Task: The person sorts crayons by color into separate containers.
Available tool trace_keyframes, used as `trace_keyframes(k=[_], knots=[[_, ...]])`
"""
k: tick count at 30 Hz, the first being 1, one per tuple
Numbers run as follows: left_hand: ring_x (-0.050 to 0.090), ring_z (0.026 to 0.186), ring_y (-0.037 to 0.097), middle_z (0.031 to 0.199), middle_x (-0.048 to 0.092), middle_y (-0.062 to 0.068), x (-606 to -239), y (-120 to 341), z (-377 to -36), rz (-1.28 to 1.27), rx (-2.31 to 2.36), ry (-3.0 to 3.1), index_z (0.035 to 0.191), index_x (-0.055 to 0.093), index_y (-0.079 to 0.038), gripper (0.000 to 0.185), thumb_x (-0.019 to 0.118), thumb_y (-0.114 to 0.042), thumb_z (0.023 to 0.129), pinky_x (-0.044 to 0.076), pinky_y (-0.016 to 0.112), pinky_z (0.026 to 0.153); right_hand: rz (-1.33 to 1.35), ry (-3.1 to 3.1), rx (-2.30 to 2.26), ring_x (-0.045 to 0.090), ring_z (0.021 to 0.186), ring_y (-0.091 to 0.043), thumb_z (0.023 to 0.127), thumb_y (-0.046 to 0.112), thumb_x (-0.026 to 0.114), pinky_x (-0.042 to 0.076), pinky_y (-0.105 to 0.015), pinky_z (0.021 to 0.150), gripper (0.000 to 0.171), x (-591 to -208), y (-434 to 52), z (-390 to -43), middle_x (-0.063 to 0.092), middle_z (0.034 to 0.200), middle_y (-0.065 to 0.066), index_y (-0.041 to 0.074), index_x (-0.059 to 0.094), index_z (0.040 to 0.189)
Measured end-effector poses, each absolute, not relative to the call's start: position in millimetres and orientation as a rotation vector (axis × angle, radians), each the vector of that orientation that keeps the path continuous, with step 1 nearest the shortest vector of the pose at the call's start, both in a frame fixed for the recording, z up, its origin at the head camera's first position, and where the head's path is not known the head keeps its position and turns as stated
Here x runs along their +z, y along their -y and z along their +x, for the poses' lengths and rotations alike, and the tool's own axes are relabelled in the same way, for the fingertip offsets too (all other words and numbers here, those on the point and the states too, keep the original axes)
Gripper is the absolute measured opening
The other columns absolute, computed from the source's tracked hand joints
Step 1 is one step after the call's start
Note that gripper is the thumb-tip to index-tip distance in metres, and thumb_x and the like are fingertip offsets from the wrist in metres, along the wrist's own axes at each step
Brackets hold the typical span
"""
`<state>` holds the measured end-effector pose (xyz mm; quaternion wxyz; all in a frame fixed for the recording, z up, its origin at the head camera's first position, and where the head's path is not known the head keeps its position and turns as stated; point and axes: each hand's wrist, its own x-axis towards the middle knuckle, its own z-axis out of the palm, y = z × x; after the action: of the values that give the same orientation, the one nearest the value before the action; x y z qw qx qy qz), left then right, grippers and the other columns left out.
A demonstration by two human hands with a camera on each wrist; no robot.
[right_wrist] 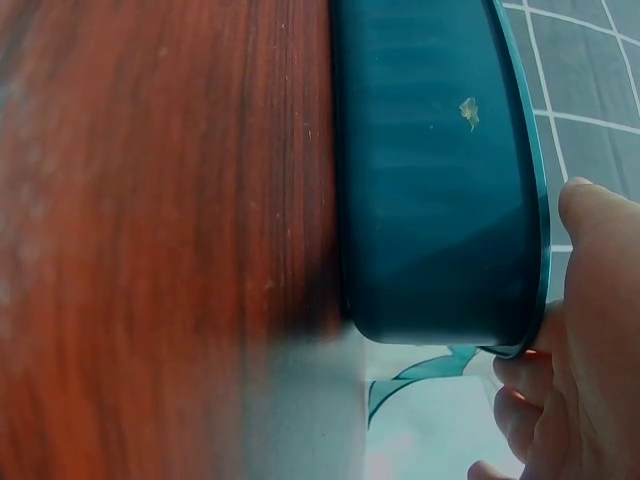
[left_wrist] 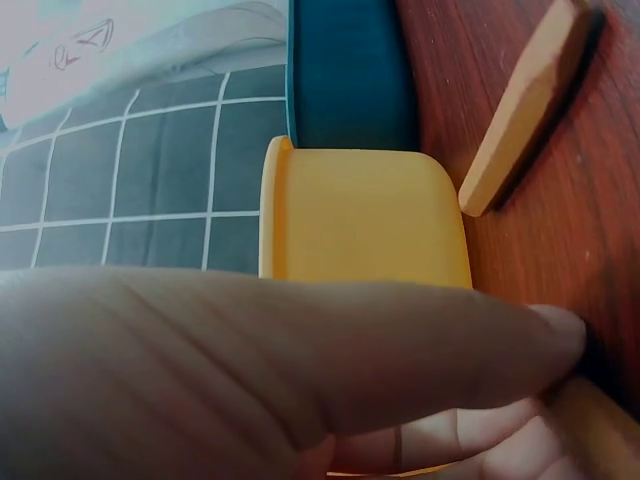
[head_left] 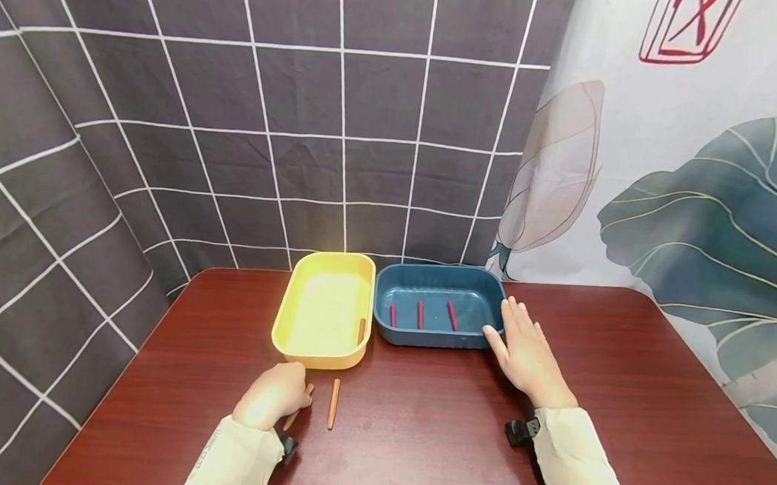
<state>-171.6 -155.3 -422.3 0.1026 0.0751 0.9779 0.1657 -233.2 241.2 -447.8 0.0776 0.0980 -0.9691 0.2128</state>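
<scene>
My left hand (head_left: 274, 396) is in front of the yellow tray (head_left: 293, 359) and pinches an orange-brown stick (head_left: 293, 417) low over the table. In the left wrist view the thumb crosses the picture, and only part of the held stick (left_wrist: 597, 428) shows. Just right of this hand lies a second orange-brown stick (head_left: 334, 404). Another brown stick (head_left: 361, 331) is inside the yellow tray at its right wall. My right hand (head_left: 527, 353) touches the right end of the blue tray (head_left: 432, 339), fingers extended and thumb spread at the rim. Three red sticks (head_left: 420, 315) lie in the blue tray.
Both trays stand side by side at the back of the red-brown wooden table (head_left: 417, 430). Behind them hangs a dark grey cloth (head_left: 300, 163) with white grid lines. A white cloth with leaf prints (head_left: 696, 232) hangs at the right. Each wrist wears a black strap device (head_left: 521, 431).
</scene>
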Motion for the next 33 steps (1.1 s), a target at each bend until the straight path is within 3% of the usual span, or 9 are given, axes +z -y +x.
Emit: trace_keyframes(k=[8,12,20,27,33], knots=[[0.051,0.029,0.016,0.034,0.046,0.002,-423.6,154.1,-169.7,0.234,0.479,-2.869,0.053,0.051,-0.008,0.041,0.061,-0.004,0.093,0.047,0.024,0.046,0.299,2.895,0.639,0.015,0.151,-0.048,0.107,0.039,0.047,0.015,-0.066,0.119,0.073,-448.8,-240.1,-231.9,0.019,0.163,-0.029,-0.009,0.022,0.156],[0.053,0.036,0.017,0.041,0.049,0.001,-421.5,153.6,-168.8,0.276,0.489,-2.888,0.057,0.051,-0.009,0.036,0.062,-0.002,0.091,0.045,0.024,0.047,0.307,2.885,0.64,0.016,0.15,-0.049,0.107,0.04,0.047,0.016,-0.067,0.118,0.074,-448.5,-239.5,-231.9,0.02,0.163,-0.03,-0.009,0.023,0.156],[0.044,0.039,0.01,0.042,0.04,-0.005,-413.9,154.5,-166.8,0.376,0.585,-2.895,0.054,0.043,-0.013,0.039,0.063,0.002,0.085,0.038,0.023,0.048,0.303,2.893,0.64,0.015,0.151,-0.047,0.107,0.047,0.041,0.015,-0.066,0.119,0.077,-448.8,-241.6,-233.2,0.018,0.164,-0.028,-0.008,0.022,0.157],[0.05,0.041,0.009,0.05,0.049,-0.005,-407.1,164.3,-170.6,0.538,0.973,-2.652,0.08,0.052,-0.01,0.017,0.06,0.002,0.087,0.041,0.023,0.053,0.308,2.894,0.642,0.015,0.151,-0.048,0.107,0.044,0.044,0.015,-0.066,0.118,0.075,-448.2,-240.8,-233.6,0.018,0.164,-0.029,-0.008,0.021,0.157],[0.056,0.058,0.008,0.069,0.055,-0.005,-408.6,164.7,-180.6,0.639,1.207,-2.572,0.089,0.059,-0.004,0.007,0.059,0.002,0.087,0.049,0.02,0.061,0.31,2.887,0.649,0.015,0.151,-0.048,0.107,0.048,0.04,0.015,-0.067,0.118,0.077,-447.8,-240.9,-233.4,0.019,0.163,-0.029,-0.008,0.022,0.157]])
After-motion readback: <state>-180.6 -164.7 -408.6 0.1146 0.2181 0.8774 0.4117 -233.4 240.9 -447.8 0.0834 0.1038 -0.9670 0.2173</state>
